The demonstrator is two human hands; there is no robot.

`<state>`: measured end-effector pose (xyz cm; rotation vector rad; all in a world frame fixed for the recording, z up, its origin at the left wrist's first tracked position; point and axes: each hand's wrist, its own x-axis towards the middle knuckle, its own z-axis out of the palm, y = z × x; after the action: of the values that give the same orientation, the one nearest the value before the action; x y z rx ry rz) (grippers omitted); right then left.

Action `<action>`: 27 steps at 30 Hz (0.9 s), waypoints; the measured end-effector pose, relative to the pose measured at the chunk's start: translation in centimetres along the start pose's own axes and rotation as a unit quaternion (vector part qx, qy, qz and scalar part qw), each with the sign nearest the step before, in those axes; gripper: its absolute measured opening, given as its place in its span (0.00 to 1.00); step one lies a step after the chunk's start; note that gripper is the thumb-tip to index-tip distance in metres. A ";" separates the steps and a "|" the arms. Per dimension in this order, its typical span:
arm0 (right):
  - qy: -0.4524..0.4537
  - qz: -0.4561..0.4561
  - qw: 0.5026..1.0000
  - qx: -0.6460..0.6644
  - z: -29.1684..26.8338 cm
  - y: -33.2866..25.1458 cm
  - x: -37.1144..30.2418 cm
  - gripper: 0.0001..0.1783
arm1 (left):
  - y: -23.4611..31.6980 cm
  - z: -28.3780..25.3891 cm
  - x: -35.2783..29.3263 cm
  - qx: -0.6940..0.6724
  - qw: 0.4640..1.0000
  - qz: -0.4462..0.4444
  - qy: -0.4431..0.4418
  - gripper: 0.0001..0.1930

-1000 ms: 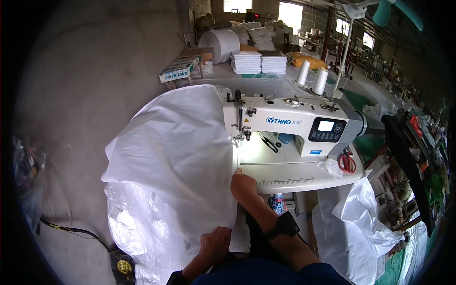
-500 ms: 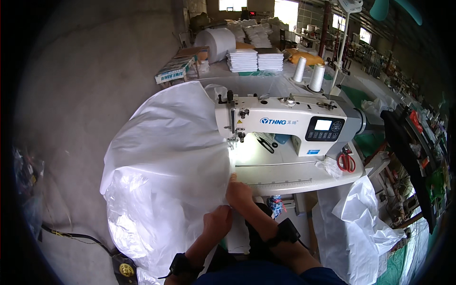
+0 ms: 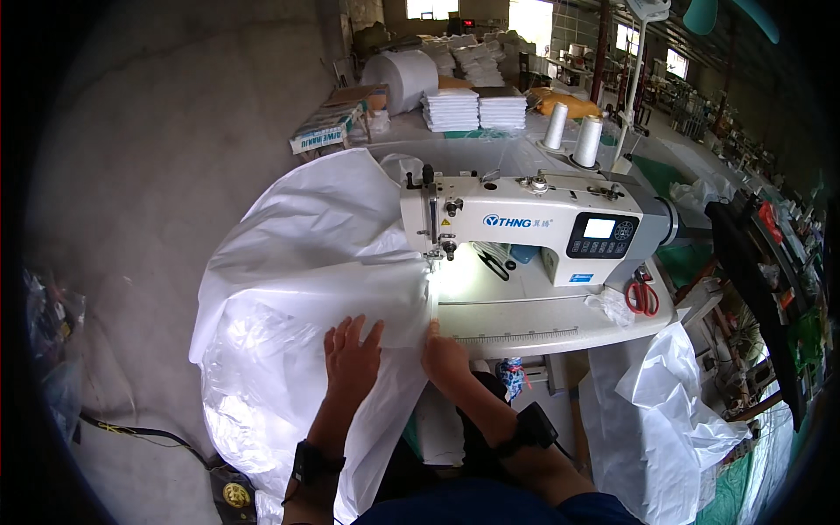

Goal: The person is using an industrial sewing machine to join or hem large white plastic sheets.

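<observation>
While the left hand [image 3: 352,360] lies flat with fingers spread on the white plastic sheet [image 3: 302,289], the right hand [image 3: 444,357] pinches the sheet's edge at the tabletop [image 3: 560,325] rim. That sheet drapes off the tabletop's left side, its seam running under the sewing machine [image 3: 534,223] needle.

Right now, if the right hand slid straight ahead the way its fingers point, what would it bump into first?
Probably the needle area of the white sewing machine. The right hand rests on the white fabric's edge, pointing up along it toward the presser foot. Depth is hard to judge.
</observation>
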<state>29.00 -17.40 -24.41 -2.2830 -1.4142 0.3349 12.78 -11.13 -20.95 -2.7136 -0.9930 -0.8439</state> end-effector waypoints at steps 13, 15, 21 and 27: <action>0.008 -0.001 0.996 -0.084 -0.9 -1.2 4.5 0.25 | -9.5 4.6 4.4 0.003 0.978 -0.160 -0.135 0.25; -0.003 0.010 0.996 -0.087 -0.9 -1.1 5.3 0.23 | -9.5 5.2 5.2 -0.026 0.978 -0.156 -0.133 0.26; 0.060 -0.001 0.995 -0.077 0.2 -0.2 8.3 0.17 | -10.3 5.9 7.0 -0.030 0.987 -0.116 -0.105 0.27; 0.049 -0.015 0.995 -0.085 -0.1 0.3 9.9 0.15 | -10.8 7.0 7.7 -0.029 0.990 -0.120 -0.069 0.26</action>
<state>33.74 -8.74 -24.29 -2.3744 -1.4743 0.0940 14.06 3.69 -23.32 -2.7710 -1.3669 -0.7374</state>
